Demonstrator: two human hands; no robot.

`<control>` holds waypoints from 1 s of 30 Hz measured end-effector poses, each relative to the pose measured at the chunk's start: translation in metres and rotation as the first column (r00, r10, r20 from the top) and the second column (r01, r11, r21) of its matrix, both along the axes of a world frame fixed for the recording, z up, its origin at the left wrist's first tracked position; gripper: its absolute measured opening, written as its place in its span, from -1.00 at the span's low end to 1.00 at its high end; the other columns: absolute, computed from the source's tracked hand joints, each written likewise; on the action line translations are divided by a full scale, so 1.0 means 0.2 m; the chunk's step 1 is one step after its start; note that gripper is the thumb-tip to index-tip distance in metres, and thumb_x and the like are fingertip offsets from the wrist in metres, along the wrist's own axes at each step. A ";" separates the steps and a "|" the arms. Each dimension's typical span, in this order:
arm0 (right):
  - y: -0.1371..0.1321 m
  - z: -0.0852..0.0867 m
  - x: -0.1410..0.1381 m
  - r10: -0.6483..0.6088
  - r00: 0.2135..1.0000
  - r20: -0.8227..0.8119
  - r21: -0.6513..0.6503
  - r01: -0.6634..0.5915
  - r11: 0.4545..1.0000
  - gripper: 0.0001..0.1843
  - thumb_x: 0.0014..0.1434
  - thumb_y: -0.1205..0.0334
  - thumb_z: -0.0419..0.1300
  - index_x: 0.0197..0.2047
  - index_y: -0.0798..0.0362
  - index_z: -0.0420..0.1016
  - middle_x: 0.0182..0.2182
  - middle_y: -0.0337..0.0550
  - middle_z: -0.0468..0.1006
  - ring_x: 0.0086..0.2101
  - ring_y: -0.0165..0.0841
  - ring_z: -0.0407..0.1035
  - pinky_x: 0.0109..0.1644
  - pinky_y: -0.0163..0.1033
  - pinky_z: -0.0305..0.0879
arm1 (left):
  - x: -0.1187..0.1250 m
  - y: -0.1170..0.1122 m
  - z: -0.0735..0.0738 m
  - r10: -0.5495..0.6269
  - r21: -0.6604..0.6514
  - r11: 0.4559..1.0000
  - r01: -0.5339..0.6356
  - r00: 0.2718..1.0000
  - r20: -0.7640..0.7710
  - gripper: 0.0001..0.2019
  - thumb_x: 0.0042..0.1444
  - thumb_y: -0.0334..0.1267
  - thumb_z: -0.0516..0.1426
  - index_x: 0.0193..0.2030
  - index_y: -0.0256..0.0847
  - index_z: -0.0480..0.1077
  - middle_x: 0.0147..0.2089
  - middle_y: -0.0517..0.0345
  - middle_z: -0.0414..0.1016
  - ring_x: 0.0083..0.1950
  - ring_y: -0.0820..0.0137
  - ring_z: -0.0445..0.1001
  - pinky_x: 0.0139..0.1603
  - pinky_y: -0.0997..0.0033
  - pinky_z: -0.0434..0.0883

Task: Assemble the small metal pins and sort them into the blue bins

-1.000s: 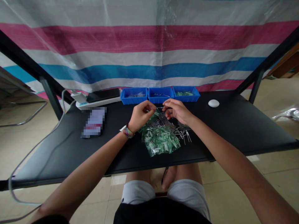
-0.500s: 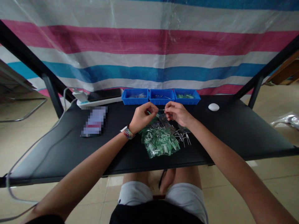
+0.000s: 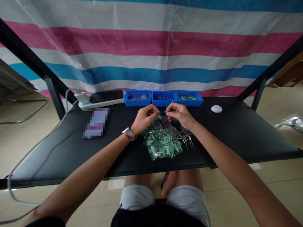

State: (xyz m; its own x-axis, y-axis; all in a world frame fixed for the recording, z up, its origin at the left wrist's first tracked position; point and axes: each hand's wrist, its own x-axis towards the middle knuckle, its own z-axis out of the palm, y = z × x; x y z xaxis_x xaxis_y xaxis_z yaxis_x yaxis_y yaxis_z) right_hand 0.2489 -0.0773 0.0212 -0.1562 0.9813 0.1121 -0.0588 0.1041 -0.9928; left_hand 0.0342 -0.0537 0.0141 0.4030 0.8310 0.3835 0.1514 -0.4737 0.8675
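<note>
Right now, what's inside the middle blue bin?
A few thin, silvery pieces show inside the middle blue bin. Its front wall hides the nearest part of the floor, so I can't tell whether anything lies there.

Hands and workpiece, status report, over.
Left hand and right hand pinching a thin metal piece between them. Green plastic packets heaped on black tabletop. Nothing visibly blocking either hand.

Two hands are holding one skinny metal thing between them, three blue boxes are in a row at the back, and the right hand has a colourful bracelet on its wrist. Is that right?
Not quite: the head view shows the left hand has the colourful bracelet on its wrist. The two hands holding one skinny metal thing and the three blue boxes are right.
</note>
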 end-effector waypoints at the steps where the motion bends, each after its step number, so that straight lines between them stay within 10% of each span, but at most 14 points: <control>1: 0.00 0.00 0.00 -0.005 1.000 -0.012 0.003 0.005 1.000 -0.65 -0.11 0.12 0.55 -0.33 0.04 0.52 -0.39 -0.29 0.51 -0.51 -0.46 0.40 -0.47 -0.32 0.46 | 0.00 0.00 0.00 0.000 0.005 1.000 0.000 1.000 0.015 -0.86 0.22 -0.19 0.23 -0.27 -0.21 0.51 -0.34 0.13 0.53 -0.33 0.40 0.45 -0.32 0.44 0.37; 10: 0.01 0.00 0.01 0.011 0.997 -0.077 -0.146 -0.022 0.989 -0.65 -0.01 0.02 0.49 -0.28 0.01 0.52 -0.39 -0.23 0.57 -0.51 -0.43 0.43 -0.50 -0.33 0.44 | 0.00 0.00 -0.01 0.052 0.055 0.997 -0.054 0.998 0.043 -0.84 0.22 -0.16 0.27 -0.23 -0.22 0.51 -0.29 0.10 0.56 -0.29 0.39 0.49 -0.27 0.42 0.40; 18: 0.02 -0.02 0.02 -0.134 0.989 0.060 0.096 0.128 0.987 -0.71 0.00 0.09 0.48 -0.32 0.00 0.49 -0.44 -0.28 0.49 -0.53 -0.40 0.39 -0.44 -0.23 0.41 | -0.01 -0.03 0.02 0.010 0.071 0.997 -0.014 0.999 0.053 -0.74 0.30 -0.02 0.25 -0.24 -0.15 0.38 -0.40 0.20 0.45 -0.40 0.42 0.40 -0.38 0.42 0.33; 20: 0.03 -0.01 0.06 -0.311 0.937 0.159 0.270 0.262 0.927 -0.78 0.11 0.10 0.41 -0.30 -0.02 0.49 -0.43 -0.26 0.49 -0.51 -0.37 0.38 -0.41 -0.21 0.38 | -0.02 -0.04 0.02 0.015 0.098 0.995 -0.016 1.000 0.016 -0.62 0.37 0.06 0.18 -0.38 -0.15 0.33 -0.47 0.21 0.40 -0.46 0.44 0.33 -0.41 0.41 0.28; 26: 0.04 0.04 0.18 -0.789 0.593 0.159 0.707 0.490 0.511 -0.86 0.39 0.09 0.21 -0.18 -0.05 0.50 -0.18 -0.11 0.53 -0.40 -0.32 0.41 -0.22 -0.14 0.41 | -0.02 -0.03 0.01 0.104 0.206 0.974 -0.095 0.994 -0.035 -0.44 0.43 0.12 0.10 -0.55 -0.16 0.23 -0.57 0.22 0.28 -0.50 0.44 0.24 -0.41 0.37 0.23; 30: 0.11 0.01 0.21 -0.837 0.518 0.177 0.725 0.506 0.467 -0.82 0.42 0.06 0.19 -0.15 -0.04 0.52 -0.13 -0.06 0.55 -0.35 -0.28 0.44 -0.18 -0.12 0.41 | -0.01 -0.02 0.01 0.102 0.132 0.985 -0.108 0.993 0.051 -0.61 0.41 0.07 0.13 -0.36 -0.13 0.29 -0.46 0.20 0.41 -0.44 0.40 0.37 -0.36 0.37 0.31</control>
